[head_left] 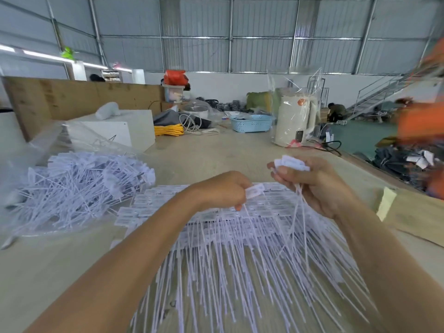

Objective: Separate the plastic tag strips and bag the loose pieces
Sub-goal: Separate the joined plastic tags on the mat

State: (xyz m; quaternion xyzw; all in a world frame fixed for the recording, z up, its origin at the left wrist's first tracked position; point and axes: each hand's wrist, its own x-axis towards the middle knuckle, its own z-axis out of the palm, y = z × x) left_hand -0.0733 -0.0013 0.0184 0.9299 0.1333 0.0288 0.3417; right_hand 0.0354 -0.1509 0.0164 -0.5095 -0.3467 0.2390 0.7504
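Tag strips: white plastic tag strips (240, 236), flat label heads joined in rows with long thin tails, lie spread on the pale wooden desk (72, 272) right in front of the person, tails fanning toward the near edge.
Left hand: the left hand (225, 191) is curled over the far rows and pinches one white tag head (255, 190) between thumb and fingers, seemingly pulling it off its row.
Right hand: the right hand (312, 183), raised just above the sheets, grips a small bunch of separated tags (292, 163), heads sticking out on top and tails hanging down.
Bag: a clear plastic bag (48, 145) lies open on the desk to the left, with a large heap of loose white tags (79, 188) in and at its mouth.
Done: judging by that heap, a good share is already separated and bagged.
Left: several layered sheets are still joined; the bunch in the right hand is not yet in the bag.
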